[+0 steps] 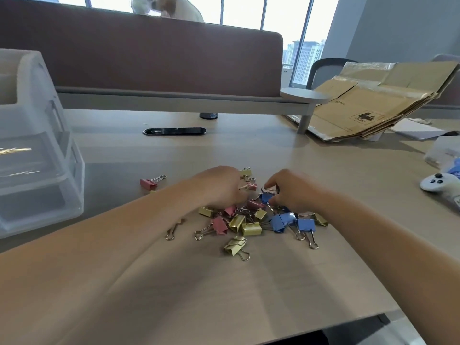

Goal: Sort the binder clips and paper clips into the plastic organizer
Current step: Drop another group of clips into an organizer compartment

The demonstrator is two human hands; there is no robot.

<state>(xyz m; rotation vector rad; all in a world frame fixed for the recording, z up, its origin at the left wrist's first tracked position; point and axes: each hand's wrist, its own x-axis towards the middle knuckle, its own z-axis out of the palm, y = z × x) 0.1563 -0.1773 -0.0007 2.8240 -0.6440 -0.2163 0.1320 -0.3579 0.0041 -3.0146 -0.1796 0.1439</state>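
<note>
Pale wooden desk (249,295) runs up to a brown fabric divider panel (149,58), with tall windows and city towers beyond. A person (169,7) shows partly above the panel.

Mid-desk lies a loose pile of gold, pink and blue metal binder clips (249,224), and everything else is placed from it. Far left of the pile stands the translucent plastic organizer (42,170), with stacked tiers. Something gold glints through the cloudy wall of its middle tier, but what it is cannot be made out, and the other compartments are too hazy to read.

Both bare hands work at the pile's far edge. The right hand (291,190) pinches the wire handle of a blue binder clip (265,197) between thumb and fingertips. The left hand (219,188) has its fingers curled down into the clips; whether they hold one cannot be told.

Left of the pile, apart from it, a single pink binder clip (149,182) lies alone. A loose wire handle (174,229) sits just off the pile's near left side. Beyond the pile is a black oval cable grommet (174,131). Far right of the pile rests a white game controller (438,183), and beyond that flattened brown cardboard boxes (373,100) lean on a grey round shelf (305,95).
</note>
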